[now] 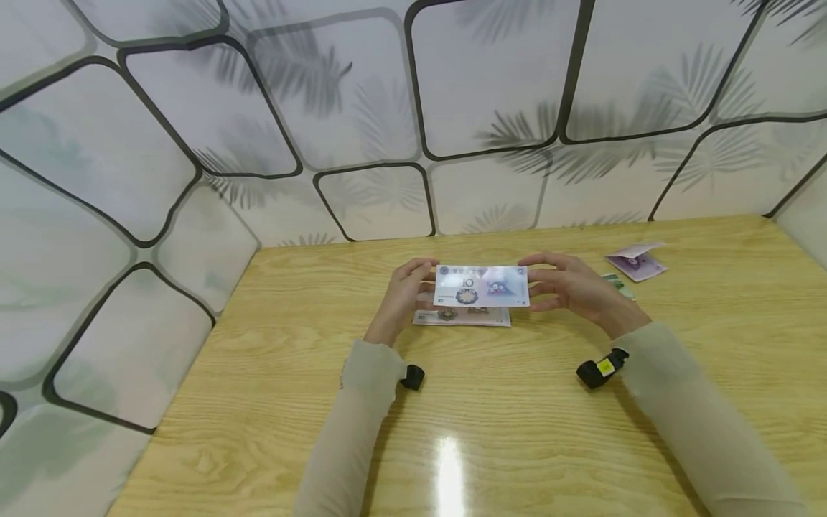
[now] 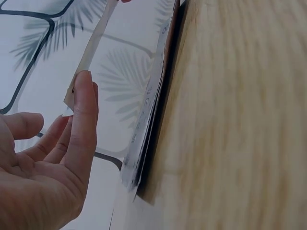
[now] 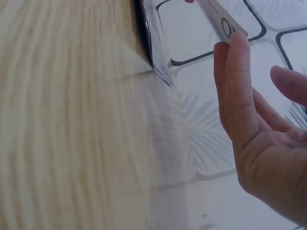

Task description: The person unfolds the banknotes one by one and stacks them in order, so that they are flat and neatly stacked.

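Observation:
A bluish banknote (image 1: 482, 286) is held up lengthwise between my two hands, above the table. My left hand (image 1: 405, 291) touches its left end with nearly straight fingers (image 2: 84, 115); the thumb stands apart from the note in the left wrist view. At the other end, the fingertips of my right hand (image 1: 575, 289) touch the note, its thumb also apart in the right wrist view. Just below lies a flat stack of banknotes (image 1: 461, 317) on the wood, partly covered by the raised note. The stack's layered edges (image 2: 146, 115) show in the left wrist view.
A folded purple banknote (image 1: 638, 266) rests at the right of the wooden table (image 1: 310, 402). Beside it a green note (image 1: 620, 286) is partly hidden behind my right hand. A wall with leaf patterns (image 1: 491, 187) borders the table's back and left.

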`<state>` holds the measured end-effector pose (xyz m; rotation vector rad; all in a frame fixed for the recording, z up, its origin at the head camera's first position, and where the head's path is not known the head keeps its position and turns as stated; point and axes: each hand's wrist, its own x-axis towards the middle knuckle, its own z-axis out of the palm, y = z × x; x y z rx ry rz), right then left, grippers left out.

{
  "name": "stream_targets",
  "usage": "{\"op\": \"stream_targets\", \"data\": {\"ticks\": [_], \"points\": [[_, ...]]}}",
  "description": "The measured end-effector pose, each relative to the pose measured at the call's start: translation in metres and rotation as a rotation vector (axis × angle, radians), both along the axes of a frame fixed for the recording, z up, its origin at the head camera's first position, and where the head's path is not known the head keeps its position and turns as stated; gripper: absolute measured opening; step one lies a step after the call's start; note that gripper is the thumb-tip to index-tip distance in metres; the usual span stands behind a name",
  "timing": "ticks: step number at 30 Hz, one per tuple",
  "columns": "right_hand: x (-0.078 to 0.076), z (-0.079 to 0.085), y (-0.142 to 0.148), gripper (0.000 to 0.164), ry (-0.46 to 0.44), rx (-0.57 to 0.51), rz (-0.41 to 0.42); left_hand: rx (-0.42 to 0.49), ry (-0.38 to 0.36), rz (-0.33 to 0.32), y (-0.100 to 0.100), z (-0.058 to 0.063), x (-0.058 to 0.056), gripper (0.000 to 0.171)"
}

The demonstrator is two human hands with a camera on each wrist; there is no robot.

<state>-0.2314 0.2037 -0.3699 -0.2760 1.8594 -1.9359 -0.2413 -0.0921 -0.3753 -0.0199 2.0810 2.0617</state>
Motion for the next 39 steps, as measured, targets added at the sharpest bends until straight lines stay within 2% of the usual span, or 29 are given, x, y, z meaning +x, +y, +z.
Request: {"op": "stream_targets", "data": {"ticks": [11,25,39], "points": [[-0.002,0.000,-0.013,0.052,0.019,0.054,0.013,-0.023,-0.005,0.005,-0.010,0.001,0.000,0.038],[-0.004,-0.005,-0.023,0.050,0.006,0.061,0.041,-0.134,-0.005,-0.004,-0.018,0.003,-0.001,0.040],[-0.002,-0.006,-0.024,0.052,0.009,0.103,0.072,-0.187,-0.030,-0.011,-0.021,0.006,-0.001,0.040]]}}
